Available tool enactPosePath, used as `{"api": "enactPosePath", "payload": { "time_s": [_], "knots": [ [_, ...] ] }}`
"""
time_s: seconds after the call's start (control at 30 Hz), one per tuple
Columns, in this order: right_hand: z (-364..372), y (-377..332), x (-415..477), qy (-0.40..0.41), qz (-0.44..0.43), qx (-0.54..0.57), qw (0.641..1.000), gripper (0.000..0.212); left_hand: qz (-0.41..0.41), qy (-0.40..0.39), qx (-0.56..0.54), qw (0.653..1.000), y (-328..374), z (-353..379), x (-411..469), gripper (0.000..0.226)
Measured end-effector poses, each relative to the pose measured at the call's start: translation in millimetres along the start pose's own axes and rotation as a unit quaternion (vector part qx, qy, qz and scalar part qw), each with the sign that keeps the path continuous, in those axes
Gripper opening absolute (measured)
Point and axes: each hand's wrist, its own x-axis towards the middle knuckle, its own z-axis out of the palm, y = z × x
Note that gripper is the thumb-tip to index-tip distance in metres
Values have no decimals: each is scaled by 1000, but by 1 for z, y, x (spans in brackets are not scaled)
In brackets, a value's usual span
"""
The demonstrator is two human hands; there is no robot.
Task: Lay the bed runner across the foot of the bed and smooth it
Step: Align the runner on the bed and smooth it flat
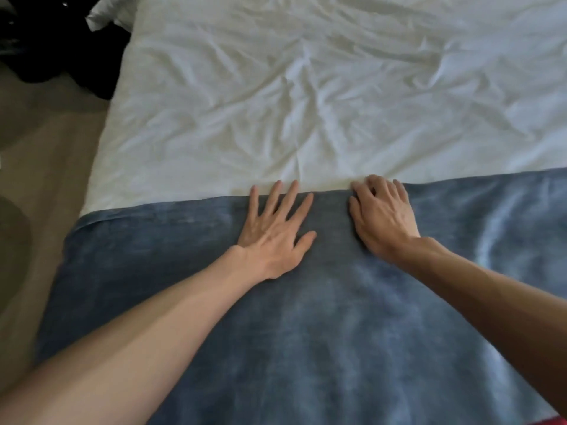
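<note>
Fingers: left hand flat on bed runner; right hand seemingly pinches edge.

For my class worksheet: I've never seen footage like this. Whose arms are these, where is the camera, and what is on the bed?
There is no machine here: a person wears one wide-angle camera on the head, looking forward and down, so the two bare arms are their own. A blue bed runner lies over the near end of a wrinkled white sheet. The left hand rests flat on the runner, fingers spread. The right hand lies at the runner's far edge with fingers bent; whether they pinch the cloth is unclear. Beige floor shows on the left.
</note>
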Motion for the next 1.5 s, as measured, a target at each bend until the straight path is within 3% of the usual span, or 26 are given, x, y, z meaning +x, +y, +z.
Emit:
{"api": "enactPosePath", "payload": {
  "time_s": [0.13, 0.3, 0.43, 0.53, 0.87, 1.0, 1.07, 1.13, 1.23, 1.33, 1.43, 1.5],
  "knots": [
    [8, 29, -10, -82, 41, 4, 996, 62, -12, 10, 43, 999, 0, 11, 0, 71],
    [9, 31, -8, -103, 46, 32, 993, 69, -18, 29, 51, 998, 2, 16, 1, 69],
    [0, 20, -24, -81, -3, 33, 996, 70, -21, 39, 40, 998, 2, 14, 3, 70],
    [0, 15, -36, -110, -32, 46, 992, 67, -27, 50, -8, 998, 15, 7, -2, 74],
    [4, 88, -26, -145, 79, 7, 986, 64, -11, 14, 6, 1000, 26, 19, -13, 70],
    [-2, 124, -30, -155, 84, -10, 984, 65, -16, 2, 20, 1000, 27, 21, -13, 69],
    [-7, 138, -28, -141, 57, -21, 988, 63, -19, -16, 15, 1000, 28, 16, -13, 71],
    [-12, 155, -17, -73, 32, -22, 997, 58, -27, -17, -8, 999, 32, 9, -10, 76],
    [-30, 194, 9, -4, 52, -22, 998, 46, -42, 5, -64, 997, 62, -11, 11, 79],
    [-43, 233, 33, -59, 49, -30, 997, 32, -29, 14, -93, 995, 113, -24, 56, 73],
    [-52, 255, 46, -177, 19, 78, 981, 10, -30, 21, -120, 992, 160, -33, 108, 43],
    [-55, 267, 47, -229, -2, 107, 968, 7, -51, 37, -130, 990, 183, -39, 138, 31]
  ]
}}
